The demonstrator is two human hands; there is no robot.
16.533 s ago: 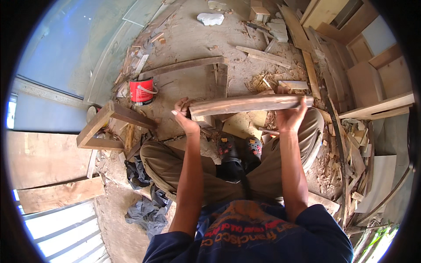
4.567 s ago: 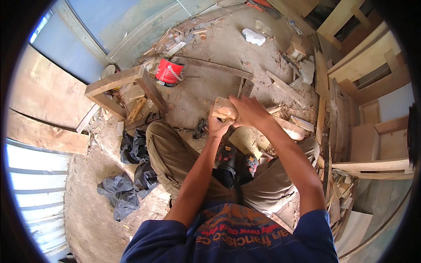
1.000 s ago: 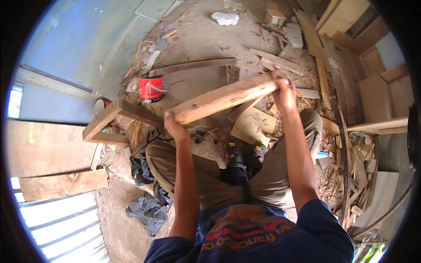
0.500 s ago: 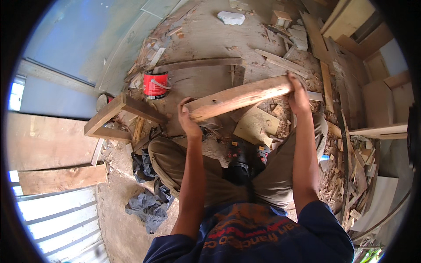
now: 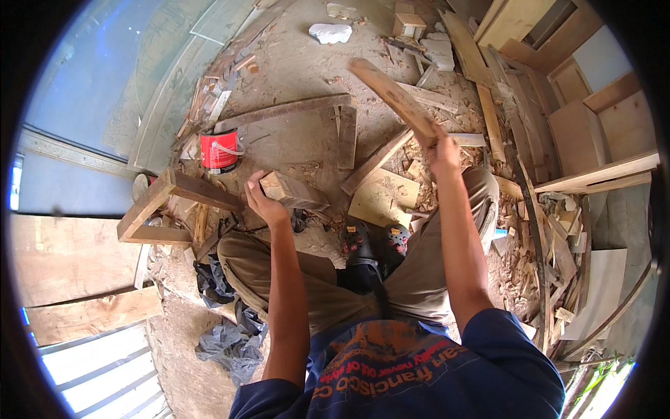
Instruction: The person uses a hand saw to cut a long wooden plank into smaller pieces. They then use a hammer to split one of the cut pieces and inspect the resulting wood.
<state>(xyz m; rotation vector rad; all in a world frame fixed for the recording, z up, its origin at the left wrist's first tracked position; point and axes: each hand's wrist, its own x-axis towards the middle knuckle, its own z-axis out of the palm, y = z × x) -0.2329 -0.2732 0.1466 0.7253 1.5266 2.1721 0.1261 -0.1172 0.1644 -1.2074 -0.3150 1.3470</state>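
My left hand (image 5: 264, 201) is curled around the near-left end of a thick wooden block (image 5: 296, 191), low over the floor in front of my left knee. My right hand (image 5: 442, 151) grips the lower end of a long, rough wooden stick (image 5: 393, 96). The stick slants away from that hand, up and to the left, and its far end is free. Between my feet and the stick lie a square of pale board (image 5: 384, 199) and another plank (image 5: 377, 162). The block's far side is partly in shadow.
A red paint can (image 5: 220, 151) with a handle stands beyond my left hand. Near it are an angled wooden frame (image 5: 178, 192) and a long wooden frame (image 5: 286, 112). Wood scraps (image 5: 558, 272) pile up at the right, below shelving (image 5: 593, 140). Dark plastic (image 5: 234, 346) lies at the left.
Both hands were at the ends of one long timber stretched across. Now my left hand is on a block, lower down, and my right hand holds a stick pointing away to the upper left.
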